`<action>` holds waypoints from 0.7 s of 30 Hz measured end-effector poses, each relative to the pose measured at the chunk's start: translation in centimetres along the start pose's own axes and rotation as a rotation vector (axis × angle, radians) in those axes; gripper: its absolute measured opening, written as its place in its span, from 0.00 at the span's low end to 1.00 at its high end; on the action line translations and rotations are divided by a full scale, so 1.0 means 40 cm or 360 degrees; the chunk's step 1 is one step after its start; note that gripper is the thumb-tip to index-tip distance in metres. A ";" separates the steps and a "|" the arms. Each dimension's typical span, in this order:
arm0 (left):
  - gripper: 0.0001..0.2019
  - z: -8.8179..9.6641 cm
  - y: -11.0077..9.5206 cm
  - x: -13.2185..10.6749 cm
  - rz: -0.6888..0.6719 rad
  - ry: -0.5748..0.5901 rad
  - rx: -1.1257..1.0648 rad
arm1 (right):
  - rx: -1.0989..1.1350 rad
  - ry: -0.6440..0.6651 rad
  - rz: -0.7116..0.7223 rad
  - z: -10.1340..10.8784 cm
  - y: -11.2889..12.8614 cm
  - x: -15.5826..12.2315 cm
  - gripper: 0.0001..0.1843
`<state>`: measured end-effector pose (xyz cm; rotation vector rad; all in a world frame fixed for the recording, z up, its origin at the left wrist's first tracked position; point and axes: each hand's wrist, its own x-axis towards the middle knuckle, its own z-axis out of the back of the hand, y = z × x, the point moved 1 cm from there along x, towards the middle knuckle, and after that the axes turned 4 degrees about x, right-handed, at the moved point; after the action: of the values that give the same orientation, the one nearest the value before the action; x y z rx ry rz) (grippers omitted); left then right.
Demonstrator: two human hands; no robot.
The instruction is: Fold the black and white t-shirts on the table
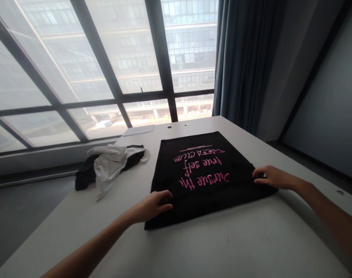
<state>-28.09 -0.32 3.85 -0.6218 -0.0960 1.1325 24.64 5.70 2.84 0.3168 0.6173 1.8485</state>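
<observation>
Though its near edge runs at a slant, the flat black fabric piece with pink script lettering point(206, 170) lies spread on the smooth white table point(222, 251), print up. Clock is centred on it, 12 pointing away from the wearer. "true self" is legible mid-print; a fine line of smaller print sits toward 12, too small to read.

Left hand point(154, 206): at 8, palm down, wrist roughly straight, forearm coming in from 7. Thumb and index bent toward each other, pinching black fabric just inside the left edge. Tips partly lost against the dark material.

Right hand point(267, 177): at 3, knuckles up, forearm angling in from 4. Thumb and index curled to a small loop, gripping the right edge; near right corner of the fabric shows below the hand. Fabric forms a low ridge between the two hands.

Further out: crumpled white cloth point(106, 166) at 9, bunched over a crumpled black cloth point(85, 173), both well apart from the left hand. Thin white sheet point(139, 130) at 10, far table edge. Small round black disc point(169, 127) at 11. Beyond: tall dark-framed window point(126, 50) at 11, pleated blue-grey curtain point(245, 61) at 1.
</observation>
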 end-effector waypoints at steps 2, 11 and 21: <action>0.19 0.013 0.026 -0.032 0.0057 0.0031 0.0033 | 0.0078 -0.0013 -0.0047 0.016 -0.037 -0.022 0.20; 0.22 0.037 0.080 -0.087 0.0091 0.0128 -0.0186 | 0.0339 -0.0009 -0.0070 0.014 -0.083 -0.046 0.26; 0.22 0.208 0.125 0.037 0.0110 -0.0474 -0.0532 | 0.0561 -0.0684 0.0060 0.153 -0.054 0.128 0.24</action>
<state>-34.65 5.78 7.86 -0.7518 -0.5310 1.2821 27.56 12.61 6.28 0.9363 0.6341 1.6293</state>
